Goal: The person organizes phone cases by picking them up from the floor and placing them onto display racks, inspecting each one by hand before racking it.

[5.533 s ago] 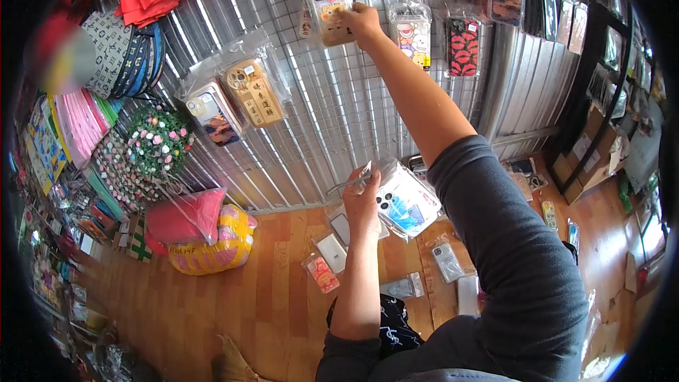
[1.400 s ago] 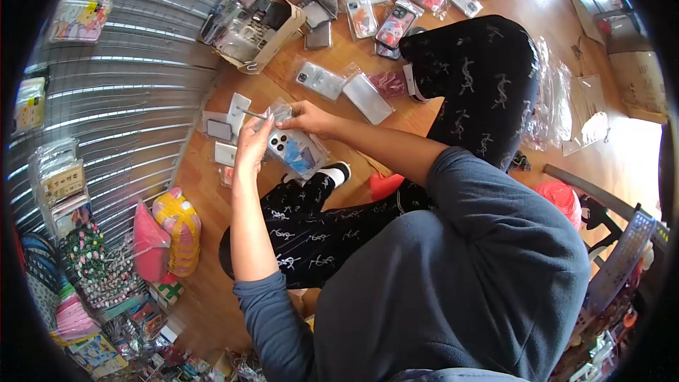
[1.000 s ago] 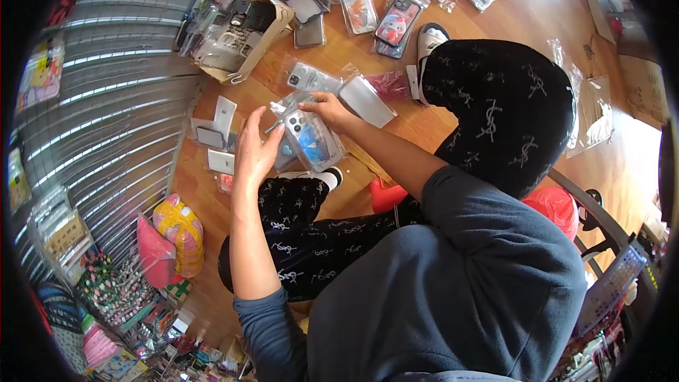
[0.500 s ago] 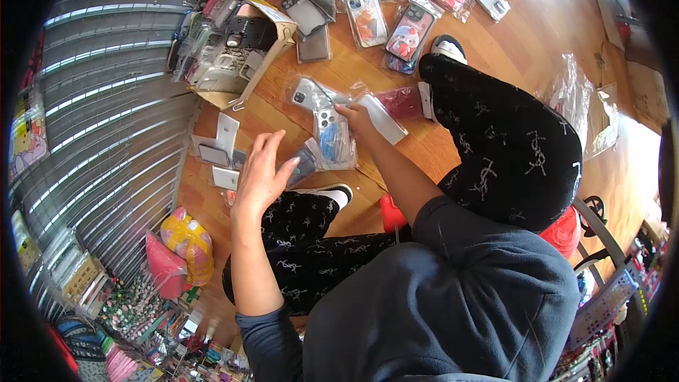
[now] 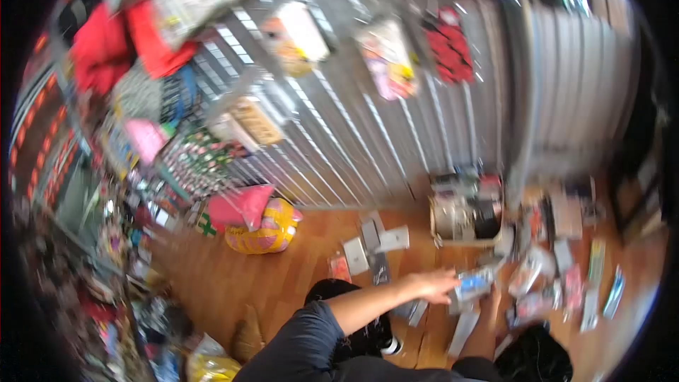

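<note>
Lower right of the frame: a blue-and-white phone case in clear plastic lies between the hands. The left hand meets its left edge, fingers extended; the right hand is at its lower right — blur hides whether either grips. Above sits an open, filled cardboard box.

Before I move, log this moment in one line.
left hand: at blue-printed case | right hand: at same case | grips: too blurred to tell | open carton: on floor, beside ridged wall
</note>
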`<state>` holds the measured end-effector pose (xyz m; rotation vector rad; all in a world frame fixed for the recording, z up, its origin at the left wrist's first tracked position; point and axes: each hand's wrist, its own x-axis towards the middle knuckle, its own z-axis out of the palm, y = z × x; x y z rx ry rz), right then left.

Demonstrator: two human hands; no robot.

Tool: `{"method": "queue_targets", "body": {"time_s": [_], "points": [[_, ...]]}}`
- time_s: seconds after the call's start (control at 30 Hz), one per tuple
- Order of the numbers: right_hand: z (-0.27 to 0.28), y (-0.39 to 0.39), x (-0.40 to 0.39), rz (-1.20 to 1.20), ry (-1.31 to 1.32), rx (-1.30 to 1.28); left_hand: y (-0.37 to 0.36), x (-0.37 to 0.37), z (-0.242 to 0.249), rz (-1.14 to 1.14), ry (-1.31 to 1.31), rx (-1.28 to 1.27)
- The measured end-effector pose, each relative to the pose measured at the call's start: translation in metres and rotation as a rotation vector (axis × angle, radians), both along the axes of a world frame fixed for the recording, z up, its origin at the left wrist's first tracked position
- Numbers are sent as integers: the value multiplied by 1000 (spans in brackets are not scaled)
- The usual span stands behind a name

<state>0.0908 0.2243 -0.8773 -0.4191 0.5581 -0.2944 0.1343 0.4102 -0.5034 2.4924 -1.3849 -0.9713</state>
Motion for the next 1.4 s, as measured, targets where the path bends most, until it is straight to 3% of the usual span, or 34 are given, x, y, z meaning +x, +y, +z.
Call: {"method": "queue_targets", "body": {"time_s": [0.07, 0.13, 0.2, 0.23, 0.33, 0.37, 0.43, 0.57, 0.6, 0.63, 0.67, 0.73, 0.87, 0.97, 1.03, 1.1, 1.2, 1.3, 1.4], "points": [[0, -12, 6, 29, 60, 73, -1, -3, 4, 26, -79, -50], [3, -16, -2, 8, 151, 90, -6, -10, 12, -36, 15, -8], [8, -10, 0, -56, 592, -294, -2, -10, 22, -48, 31, -30], [9, -10, 1, -62, 590, -303, 0, -14, 25, -45, 36, -36], [17, -23, 1, -43, 1003, -840, 9, -16, 21, -72, 2, -102], [22, -32, 1, -48, 1005, -852, 10, -17, 21, -71, 4, -115], [93, -31, -3, -25, 1282, -875, 14, -18, 28, -76, -18, -53], [65, -67, 4, -27, 1292, -1047, 19, -19, 27, -72, -25, -88], [11, -87, 18, 116, 1501, -1263, 20, -20, 27, -69, -23, -97], [20, -85, 24, 270, 1703, -1476, 20, -19, 29, -67, -24, -104], [33, -96, 30, 267, 1700, -1483, 19, -18, 32, -63, -27, -108], [146, -54, 4, -47, 1450, -1124, 17, -19, 42, -73, 2, -43], [125, -66, 6, 163, 1440, -1133, 16, -16, 40, -65, -14, -17], [145, -55, 2, 261, 1503, -1162, 14, -15, 39, -59, -36, -27], [108, -56, 5, 262, 1515, -1205, 10, -13, 44, -54, 23, 28], [84, -54, 6, 109, 1643, -1427, 8, -10, 44, -46, 32, 41], [66, -64, 7, 122, 1670, -1378, 7, -7, 40, -39, 19, 30], [112, -54, -1, 224, 1697, -1375, 7, -6, 35, -40, -7, -3], [115, -52, -4, 254, 1712, -1404, 7, -4, 40, -45, -7, -12]]}}
